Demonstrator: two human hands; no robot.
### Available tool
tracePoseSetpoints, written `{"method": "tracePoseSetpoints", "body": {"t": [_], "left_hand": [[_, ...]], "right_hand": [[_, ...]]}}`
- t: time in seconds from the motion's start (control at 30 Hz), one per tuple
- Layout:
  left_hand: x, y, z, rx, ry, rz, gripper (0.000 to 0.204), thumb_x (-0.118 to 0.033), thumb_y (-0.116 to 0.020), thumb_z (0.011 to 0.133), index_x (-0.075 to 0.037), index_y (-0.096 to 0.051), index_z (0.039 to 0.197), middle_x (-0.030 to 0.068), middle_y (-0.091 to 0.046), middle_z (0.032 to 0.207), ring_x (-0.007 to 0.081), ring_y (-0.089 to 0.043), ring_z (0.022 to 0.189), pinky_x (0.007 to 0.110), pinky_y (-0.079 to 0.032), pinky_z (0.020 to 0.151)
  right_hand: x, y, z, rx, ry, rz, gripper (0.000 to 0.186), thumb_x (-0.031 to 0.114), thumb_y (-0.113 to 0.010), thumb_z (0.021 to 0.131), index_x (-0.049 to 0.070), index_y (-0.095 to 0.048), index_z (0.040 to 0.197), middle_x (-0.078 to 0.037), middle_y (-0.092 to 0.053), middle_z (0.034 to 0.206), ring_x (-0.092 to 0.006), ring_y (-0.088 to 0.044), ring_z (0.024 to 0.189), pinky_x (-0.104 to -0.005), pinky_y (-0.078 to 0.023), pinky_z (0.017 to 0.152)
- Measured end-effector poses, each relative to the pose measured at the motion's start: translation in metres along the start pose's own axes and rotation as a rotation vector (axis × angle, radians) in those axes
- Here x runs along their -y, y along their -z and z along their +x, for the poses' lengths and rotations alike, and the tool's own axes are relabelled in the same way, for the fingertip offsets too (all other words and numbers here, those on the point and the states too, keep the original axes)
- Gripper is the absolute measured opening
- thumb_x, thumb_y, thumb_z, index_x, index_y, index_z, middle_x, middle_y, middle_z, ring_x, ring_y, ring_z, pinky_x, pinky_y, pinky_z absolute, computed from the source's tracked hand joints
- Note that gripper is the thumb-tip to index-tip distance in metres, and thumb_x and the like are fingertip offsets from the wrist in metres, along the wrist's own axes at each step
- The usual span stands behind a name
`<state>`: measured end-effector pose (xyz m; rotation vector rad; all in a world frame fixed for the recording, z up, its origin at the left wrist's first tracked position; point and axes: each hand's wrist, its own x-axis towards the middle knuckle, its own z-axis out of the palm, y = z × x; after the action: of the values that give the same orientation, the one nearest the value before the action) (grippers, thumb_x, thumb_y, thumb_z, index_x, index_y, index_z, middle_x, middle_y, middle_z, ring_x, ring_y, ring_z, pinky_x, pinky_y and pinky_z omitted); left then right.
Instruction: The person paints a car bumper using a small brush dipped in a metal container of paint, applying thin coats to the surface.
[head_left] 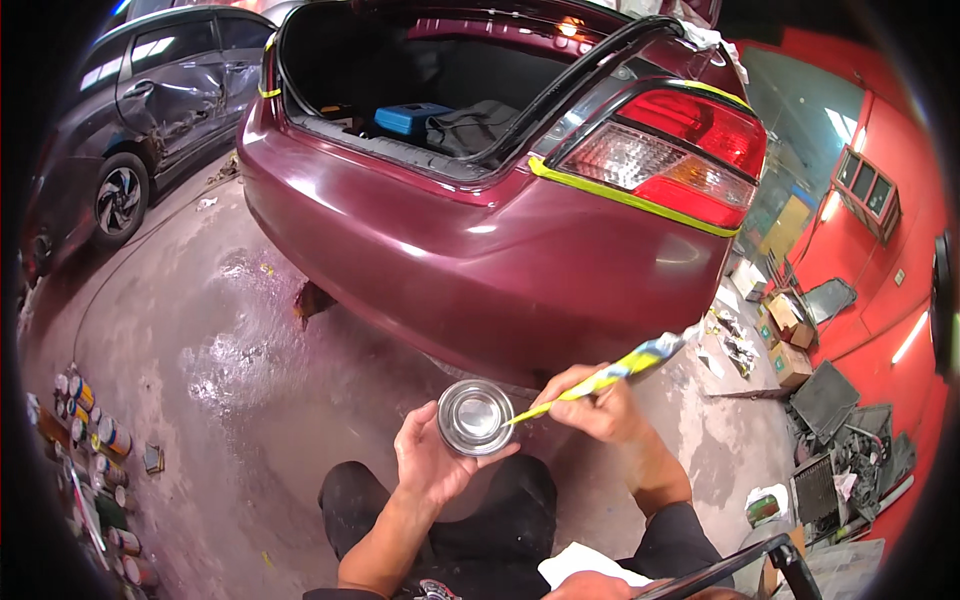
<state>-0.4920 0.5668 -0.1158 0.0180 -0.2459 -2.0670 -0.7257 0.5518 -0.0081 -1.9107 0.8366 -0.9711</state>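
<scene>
a head-worn view looks down at a person's two bare hands in a car workshop. just below the middle of the frame, the left hand (432, 462) cups a small round metal tin (474, 416) from beneath, fingers curled up around its side and thumb against its lower edge; the open top faces the camera and shines silver inside. to the right of it, the right hand (597, 406) pinches a long thin stick (601, 378) smeared with yellow and pale blue, fingers closed on its middle. the stick's lower tip touches the rim of the tin at its right side, and its other end slants up toward the right.

filling the upper half of the frame is the rear of a dark red car (480, 240) with its boot lid raised. yellow masking tape (630, 198) outlines the tail light (680, 155). inside the boot lie a blue case (408, 117) and a black bag (470, 128). a dented grey car (150, 110) stands at upper left. paint cans (95, 440) line the lower left edge on the stained concrete floor (230, 400). cardboard boxes (785, 335) and scrap parts sit at right by a red wall (880, 260).
</scene>
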Motion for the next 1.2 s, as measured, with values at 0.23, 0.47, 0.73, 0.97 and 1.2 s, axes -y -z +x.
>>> {"method": "tracePoseSetpoints", "body": {"t": [0.23, 0.47, 0.73, 0.97, 1.2], "left_hand": [[-0.003, 0.009, -0.003, -0.016, -0.006, -0.056, 0.064, -0.042, -0.049, 0.096, 0.002, -0.045, 0.142, 0.0255, -0.054, 0.140, 0.0472, -0.055, 0.129, 0.074, -0.040, 0.108], [-0.003, 0.015, -0.009, -0.036, -0.018, -0.074, 0.062, -0.041, -0.050, 0.096, 0.000, -0.048, 0.142, 0.0252, -0.054, 0.142, 0.0464, -0.053, 0.131, 0.076, -0.036, 0.109], [-0.007, 0.011, -0.013, -0.047, -0.052, 0.016, 0.064, -0.040, -0.054, 0.093, 0.002, -0.050, 0.142, 0.0251, -0.052, 0.146, 0.0464, -0.051, 0.135, 0.082, -0.025, 0.110], [-0.003, 0.015, -0.008, -0.098, -0.036, 0.026, 0.065, -0.039, -0.055, 0.092, 0.002, -0.048, 0.142, 0.0254, -0.053, 0.145, 0.0485, -0.050, 0.135, 0.084, -0.022, 0.110], [-0.006, 0.021, -0.007, -0.096, -0.030, 0.005, 0.065, -0.040, -0.056, 0.092, 0.002, -0.051, 0.141, 0.0252, -0.053, 0.144, 0.0480, -0.050, 0.135, 0.083, -0.023, 0.110]], "right_hand": [[0.008, 0.038, 0.058, -0.420, 0.378, -0.145, 0.013, 0.006, -0.066, 0.098, -0.003, -0.061, 0.105, -0.015, -0.072, 0.093, -0.0194, -0.072, 0.086, -0.0309, -0.058, 0.079], [0.001, 0.065, 0.118, -0.452, 0.382, -0.057, 0.009, 0.004, -0.067, 0.097, 0.000, -0.066, 0.105, -0.004, -0.068, 0.089, -0.0057, -0.059, 0.077, -0.0207, -0.047, 0.069], [0.000, 0.065, 0.125, -0.390, 0.280, -0.329, 0.009, 0.012, -0.073, 0.091, 0.004, -0.070, 0.096, 0.004, -0.064, 0.077, -0.0028, -0.055, 0.069, -0.0221, -0.045, 0.062], [0.005, 0.067, 0.127, -0.339, 0.323, -0.460, 0.010, 0.008, -0.074, 0.089, 0.005, -0.065, 0.089, 0.002, -0.064, 0.076, -0.0045, -0.054, 0.065, -0.0244, -0.043, 0.059], [0.004, 0.065, 0.127, -0.346, 0.297, -0.471, 0.011, 0.010, -0.074, 0.089, 0.005, -0.065, 0.089, 0.002, -0.064, 0.074, -0.0059, -0.056, 0.066, -0.0256, -0.044, 0.060]]}}
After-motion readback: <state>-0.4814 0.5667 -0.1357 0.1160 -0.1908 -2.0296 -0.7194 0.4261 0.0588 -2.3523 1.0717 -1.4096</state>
